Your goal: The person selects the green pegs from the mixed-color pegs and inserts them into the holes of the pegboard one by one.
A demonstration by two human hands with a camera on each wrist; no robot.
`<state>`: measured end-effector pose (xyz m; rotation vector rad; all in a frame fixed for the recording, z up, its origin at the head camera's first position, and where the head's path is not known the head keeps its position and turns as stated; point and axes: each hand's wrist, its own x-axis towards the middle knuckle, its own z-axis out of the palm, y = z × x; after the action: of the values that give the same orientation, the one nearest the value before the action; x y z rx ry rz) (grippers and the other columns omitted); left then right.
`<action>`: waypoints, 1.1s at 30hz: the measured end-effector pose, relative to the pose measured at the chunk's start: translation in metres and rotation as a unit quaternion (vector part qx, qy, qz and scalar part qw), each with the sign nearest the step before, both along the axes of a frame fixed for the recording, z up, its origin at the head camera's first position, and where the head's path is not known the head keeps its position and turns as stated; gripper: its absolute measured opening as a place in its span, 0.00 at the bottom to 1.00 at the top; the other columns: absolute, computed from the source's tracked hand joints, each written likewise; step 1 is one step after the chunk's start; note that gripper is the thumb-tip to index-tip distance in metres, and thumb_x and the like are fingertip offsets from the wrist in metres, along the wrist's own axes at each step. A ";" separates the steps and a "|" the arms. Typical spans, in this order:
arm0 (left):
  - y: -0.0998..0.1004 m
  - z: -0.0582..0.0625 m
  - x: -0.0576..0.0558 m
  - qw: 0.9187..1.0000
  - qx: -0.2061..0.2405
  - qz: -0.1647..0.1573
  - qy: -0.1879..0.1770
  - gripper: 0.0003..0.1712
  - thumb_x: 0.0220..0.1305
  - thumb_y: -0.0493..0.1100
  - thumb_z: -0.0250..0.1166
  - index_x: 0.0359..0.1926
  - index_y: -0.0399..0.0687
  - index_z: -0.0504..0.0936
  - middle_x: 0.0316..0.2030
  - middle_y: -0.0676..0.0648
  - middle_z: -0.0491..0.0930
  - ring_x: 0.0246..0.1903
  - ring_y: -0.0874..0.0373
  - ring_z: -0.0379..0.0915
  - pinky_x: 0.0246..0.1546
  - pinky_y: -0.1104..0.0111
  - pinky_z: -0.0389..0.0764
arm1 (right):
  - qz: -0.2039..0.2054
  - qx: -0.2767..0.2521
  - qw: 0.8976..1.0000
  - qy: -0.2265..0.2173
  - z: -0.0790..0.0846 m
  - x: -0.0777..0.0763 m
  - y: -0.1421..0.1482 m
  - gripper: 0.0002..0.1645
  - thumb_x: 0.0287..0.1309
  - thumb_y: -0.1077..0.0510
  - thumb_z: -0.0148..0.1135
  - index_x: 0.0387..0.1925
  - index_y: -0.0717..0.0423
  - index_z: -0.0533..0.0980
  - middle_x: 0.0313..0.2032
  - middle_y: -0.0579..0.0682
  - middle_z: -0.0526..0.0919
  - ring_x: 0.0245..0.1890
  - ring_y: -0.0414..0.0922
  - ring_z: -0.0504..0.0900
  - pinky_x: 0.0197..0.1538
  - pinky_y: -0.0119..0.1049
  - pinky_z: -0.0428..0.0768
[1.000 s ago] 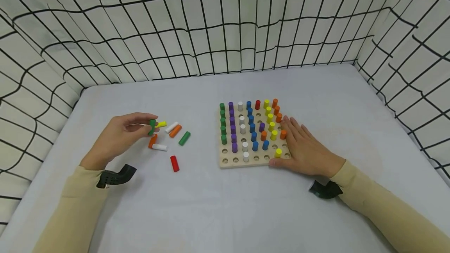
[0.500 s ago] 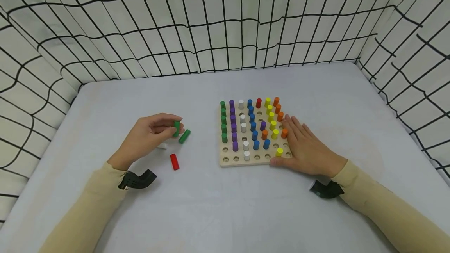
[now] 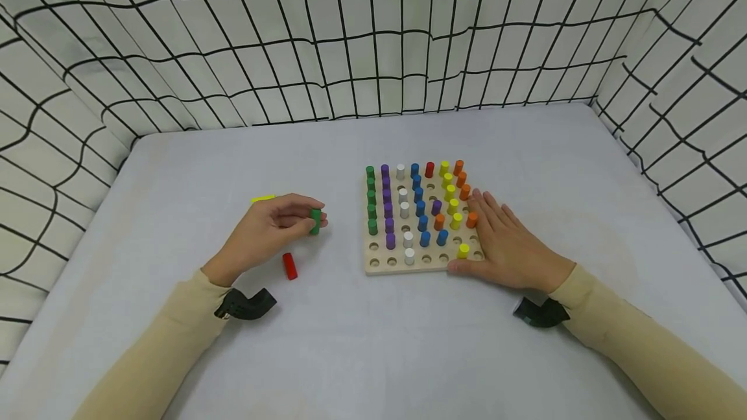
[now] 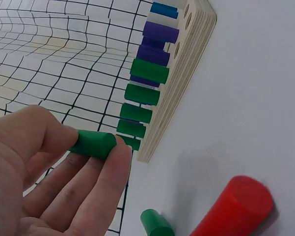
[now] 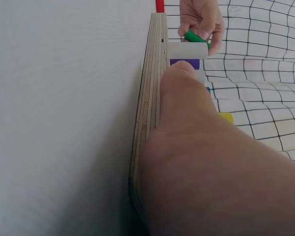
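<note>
My left hand (image 3: pixel 271 232) pinches a green peg (image 3: pixel 316 221) between thumb and fingers, above the table and left of the wooden pegboard (image 3: pixel 382 269). In the left wrist view the same green peg (image 4: pixel 94 143) lies across the fingertips. My right hand (image 3: pixel 510 245) rests flat along the pegboard's right edge, thumb at its front corner. Coloured pegs stand in columns on the board: green (image 3: pixel 371 211), purple (image 3: pixel 388 210), white, blue, yellow and orange. In the left wrist view another green peg (image 4: pixel 156 223) lies loose on the table near the red peg (image 4: pixel 235 209).
A red peg (image 3: pixel 290 266) lies loose in front of my left hand. Behind that hand a yellow peg (image 3: pixel 263 198) shows; other loose pegs there are hidden. Black wire grid (image 3: pixel 373 37) lines the white walls around the table (image 3: pixel 373 349).
My left hand has moved right toward the pegboard with the green peg, now covering most of the loose pegs. My right hand has stayed against the board.
</note>
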<state>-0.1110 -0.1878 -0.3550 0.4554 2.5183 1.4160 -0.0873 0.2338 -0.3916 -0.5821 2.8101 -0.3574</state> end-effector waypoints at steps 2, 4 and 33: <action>0.004 0.000 0.000 1.000 -0.001 -0.003 -0.004 0.18 0.71 0.40 0.65 0.60 0.44 0.82 0.50 0.44 0.90 0.45 0.68 0.88 0.47 0.76 0.87 | 0.001 -0.003 1.000 0.003 0.000 0.000 0.000 0.78 0.55 0.13 0.52 0.82 0.61 0.34 0.84 0.59 0.33 0.85 0.61 0.36 0.83 0.65 0.44; 0.007 -0.001 0.001 1.000 -0.007 -0.006 -0.006 0.18 0.71 0.41 0.64 0.60 0.45 0.82 0.51 0.45 0.90 0.45 0.68 0.88 0.47 0.76 0.87 | 0.001 -0.005 1.000 0.005 0.000 -0.001 0.000 0.78 0.56 0.14 0.52 0.82 0.62 0.35 0.84 0.60 0.34 0.85 0.61 0.36 0.83 0.65 0.45; 0.058 -0.014 0.008 0.998 0.032 -0.059 0.006 0.15 0.68 0.38 0.68 0.55 0.50 0.85 0.52 0.45 0.89 0.48 0.59 0.88 0.49 0.72 0.88 | -0.001 -0.002 1.000 0.005 0.001 0.000 0.001 0.78 0.54 0.12 0.50 0.82 0.63 0.37 0.84 0.60 0.35 0.85 0.61 0.37 0.83 0.65 0.45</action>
<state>-0.1033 -0.1296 -0.3686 0.6151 2.4169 1.4559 -0.0870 0.2344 -0.3910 -0.5832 2.8203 -0.3609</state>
